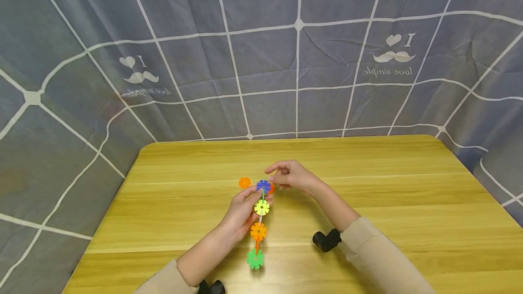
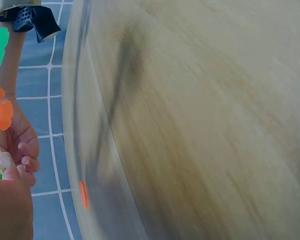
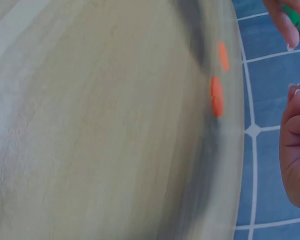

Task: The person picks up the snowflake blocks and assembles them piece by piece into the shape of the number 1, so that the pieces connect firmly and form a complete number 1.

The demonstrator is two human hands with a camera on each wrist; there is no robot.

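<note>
A chain of slotted plastic discs hangs from my left hand (image 1: 241, 210), which pinches it near its upper end. From the top it has a blue disc (image 1: 263, 186), a green one seen edge-on, a yellow disc (image 1: 262, 207), a clear one edge-on, an orange disc (image 1: 258, 231), another orange edge-on and a green disc (image 1: 255, 259) at the bottom. Just right of the blue disc is my right hand (image 1: 292, 176), its fingers loosely bent with nothing visible between them. In the right wrist view only part of that hand (image 3: 296, 155) shows, apart from the chain.
A loose orange disc (image 1: 244, 182) lies on the wooden table (image 1: 196, 194) beyond my left hand. A red-orange disc (image 1: 272, 188) shows partly behind the blue one. Black wrist cameras (image 1: 327, 240) sit at both wrists. A grey checked curtain (image 1: 265, 71) hangs behind the table.
</note>
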